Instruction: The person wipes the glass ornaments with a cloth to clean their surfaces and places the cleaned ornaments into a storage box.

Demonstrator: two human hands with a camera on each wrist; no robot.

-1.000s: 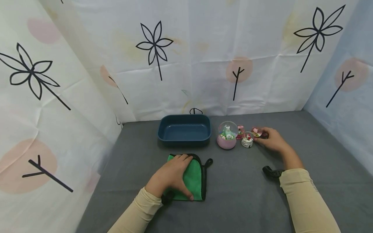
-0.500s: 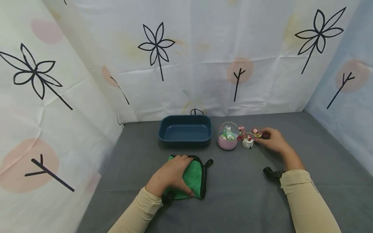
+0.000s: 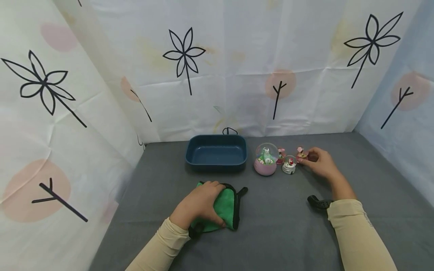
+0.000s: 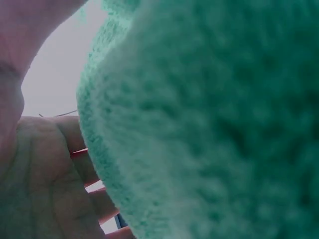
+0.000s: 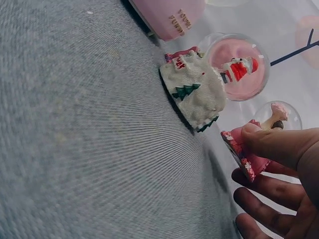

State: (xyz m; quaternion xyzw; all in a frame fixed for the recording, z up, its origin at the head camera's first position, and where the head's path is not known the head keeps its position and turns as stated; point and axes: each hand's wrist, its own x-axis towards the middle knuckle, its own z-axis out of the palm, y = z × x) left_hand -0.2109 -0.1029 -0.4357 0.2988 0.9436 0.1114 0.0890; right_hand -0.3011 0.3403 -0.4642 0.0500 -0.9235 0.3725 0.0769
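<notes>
My right hand [image 3: 323, 164] pinches a small pink snow globe [image 5: 249, 152] by its base, between thumb and fingers. In the right wrist view its base hangs a little off the grey cloth. Beside it stands a small white snow globe [image 3: 289, 165] with a Santa figure inside. Left of that are a larger snow globe [image 3: 265, 165] on a pink base and another small pink snow globe [image 3: 281, 155], partly hidden. My left hand [image 3: 201, 203] grips a green cloth [image 3: 226, 207] with black edging and a loop, bunching it up; in the left wrist view the cloth bulges near the palm.
A dark blue rectangular tray [image 3: 217, 168] stands at the back, left of the globes. Grey cloth [image 3: 271, 226] covers the table. White printed curtains [image 3: 237, 101] enclose the back and sides. Black straps [image 3: 318, 203] show at the wrists.
The small pink snow globe in my right hand has tipped from lying over to nearly upright. Under my left hand the green cloth's near edge has drawn in and bunched.
</notes>
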